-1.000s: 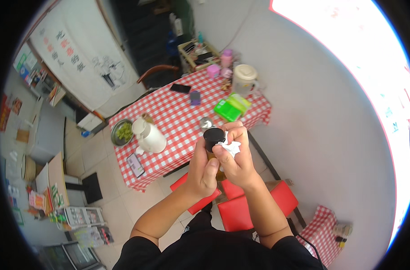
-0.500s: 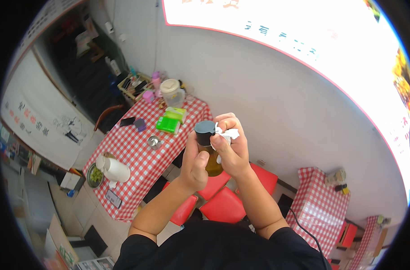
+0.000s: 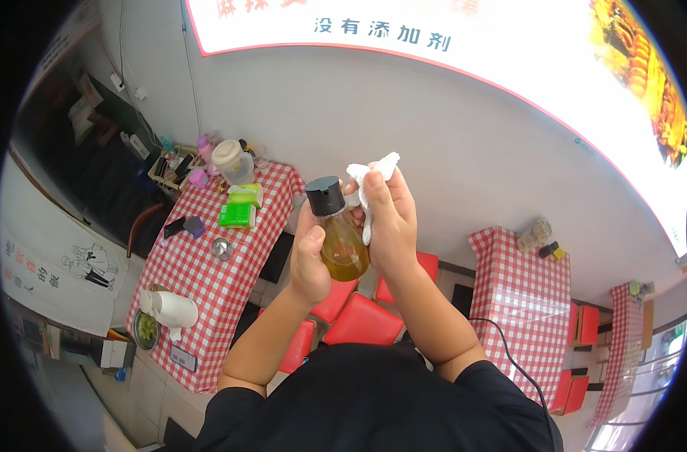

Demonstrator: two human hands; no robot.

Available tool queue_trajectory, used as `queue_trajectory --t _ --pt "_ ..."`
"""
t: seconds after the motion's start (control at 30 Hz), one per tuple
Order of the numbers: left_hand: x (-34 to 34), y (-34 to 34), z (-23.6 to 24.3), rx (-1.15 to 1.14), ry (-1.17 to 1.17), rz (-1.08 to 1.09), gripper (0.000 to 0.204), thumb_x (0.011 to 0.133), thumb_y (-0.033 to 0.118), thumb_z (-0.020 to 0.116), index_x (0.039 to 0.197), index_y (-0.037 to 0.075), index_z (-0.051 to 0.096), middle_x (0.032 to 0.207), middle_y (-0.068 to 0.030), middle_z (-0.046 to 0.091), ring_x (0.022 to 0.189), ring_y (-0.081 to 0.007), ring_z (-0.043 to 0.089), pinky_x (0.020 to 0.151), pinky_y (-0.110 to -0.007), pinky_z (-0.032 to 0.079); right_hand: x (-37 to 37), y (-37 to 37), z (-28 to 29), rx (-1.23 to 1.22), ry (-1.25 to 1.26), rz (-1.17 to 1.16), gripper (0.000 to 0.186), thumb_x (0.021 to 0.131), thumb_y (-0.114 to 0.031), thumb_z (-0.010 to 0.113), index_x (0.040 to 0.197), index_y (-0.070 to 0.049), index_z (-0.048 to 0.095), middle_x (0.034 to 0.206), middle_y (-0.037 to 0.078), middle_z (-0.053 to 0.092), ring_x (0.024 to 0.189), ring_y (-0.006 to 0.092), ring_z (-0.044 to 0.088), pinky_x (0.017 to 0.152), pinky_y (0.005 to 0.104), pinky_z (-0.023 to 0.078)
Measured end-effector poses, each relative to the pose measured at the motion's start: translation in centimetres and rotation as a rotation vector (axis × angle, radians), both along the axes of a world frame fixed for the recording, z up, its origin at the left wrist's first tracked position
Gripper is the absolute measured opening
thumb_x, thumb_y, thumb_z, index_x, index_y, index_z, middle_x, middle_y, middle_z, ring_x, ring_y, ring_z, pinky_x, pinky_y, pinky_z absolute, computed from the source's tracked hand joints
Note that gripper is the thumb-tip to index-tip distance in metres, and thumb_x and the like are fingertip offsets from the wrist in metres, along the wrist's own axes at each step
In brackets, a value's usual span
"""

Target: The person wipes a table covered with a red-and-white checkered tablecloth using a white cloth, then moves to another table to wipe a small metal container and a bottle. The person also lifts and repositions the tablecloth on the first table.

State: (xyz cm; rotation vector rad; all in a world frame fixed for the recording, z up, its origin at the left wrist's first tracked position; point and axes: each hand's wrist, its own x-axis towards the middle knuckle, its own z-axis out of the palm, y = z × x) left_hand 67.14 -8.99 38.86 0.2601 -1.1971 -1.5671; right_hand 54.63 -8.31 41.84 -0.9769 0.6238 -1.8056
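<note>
A clear glass bottle [image 3: 345,251] with yellow-brown liquid and a black cap is raised in front of me, slightly tilted. My left hand [image 3: 311,260] is wrapped round its left side, thumb across the glass. In my right hand [image 3: 387,215] a crumpled white tissue [image 3: 367,197] is pinched between thumb and fingers, close by the bottle's neck. Part of the tissue hangs down along the bottle's right side. Some right-hand fingers are hidden behind the tissue and bottle.
On the left, a table with a red-checked cloth [image 3: 230,301] bears a white jug [image 3: 176,309], green tissue packs [image 3: 238,215], a metal cup [image 3: 221,248] and a lidded plastic pitcher [image 3: 234,162]. Red stools [image 3: 364,320] stand below my hands. Another checked table [image 3: 520,301] is at right.
My right hand has drawn the tissue up and away from the cap, to the bottle's right. More of the bottle shows now, and the whole view has shifted rightward.
</note>
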Motion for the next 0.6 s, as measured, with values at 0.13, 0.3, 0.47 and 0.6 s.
queue_trajectory --t 0.13,0.3,0.47,0.6 --pt "0.1 0.8 1.1 -0.066 -0.104 0.030 0.066 0.100 0.042 0.042 0.152 0.002 0.040 0.137 -0.0122 0.056 0.122 -0.0210 0.058 0.106 -0.038 0.048 0.4 2.2 -0.1 -0.117 0.214 -0.108 0.016 0.110 -0.023 0.057 0.116 -0.009 0.052 0.110 0.002 0.057 0.090 0.0087 0.052 0.081 0.0254 0.046" --pt "-0.2 1.5 1.1 -0.275 -0.232 0.147 0.053 0.101 0.031 0.037 0.142 -0.001 0.040 0.129 -0.0127 0.057 0.115 -0.0186 0.058 0.099 -0.036 0.048 -0.5 2.1 -0.9 -0.335 0.637 -0.347 0.024 0.100 -0.013 0.070 0.115 -0.010 0.051 0.119 0.002 0.048 0.094 0.0097 0.051 0.084 0.0262 0.046" --pt "-0.5 1.7 0.5 -0.356 -0.233 0.126 0.056 0.100 0.031 0.038 0.144 -0.003 0.038 0.133 -0.0151 0.057 0.119 -0.0202 0.057 0.103 -0.037 0.047 -1.2 3.3 -0.3 -0.166 0.254 -0.056 0.020 0.104 -0.019 0.067 0.115 -0.011 0.052 0.114 0.002 0.055 0.093 0.0077 0.055 0.081 0.0257 0.049" --pt "-1.2 2.2 0.3 -0.283 -0.209 0.068 0.058 0.101 0.033 0.039 0.146 -0.004 0.039 0.136 -0.0154 0.057 0.121 -0.0207 0.057 0.105 -0.037 0.046 -1.5 3.9 0.1 -0.030 0.075 -0.042 0.020 0.107 -0.021 0.065 0.117 -0.009 0.052 0.108 0.002 0.061 0.100 0.0086 0.058 0.084 0.0282 0.050"
